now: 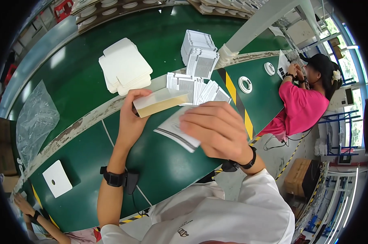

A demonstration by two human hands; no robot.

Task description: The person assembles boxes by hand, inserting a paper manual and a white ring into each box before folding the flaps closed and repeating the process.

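My left hand [132, 116] grips one end of a thick, flat white block with cream-yellow sides [161, 105], held tilted above the green table. Whether it is a stack of cards or a shallow box, I cannot tell. Just right of it, my right hand [218, 128] has its fingers closed on a printed leaflet [176, 131], white with dark bands along its lower edge. Behind my hands lie fanned-out printed leaflets [190, 86]. Beyond them stands a tall pile of the same leaflets [200, 45]. A loose stack of blank white cards [126, 67] lies at the far left.
A white card with a small hole [57, 179] rests at the left. Clear plastic bag [37, 122] hangs over the table's left part. White rings [245, 84] lie before a co-worker in pink [299, 101]. Another person's hand [24, 204] shows lower left. A pale post [249, 34] rises behind.
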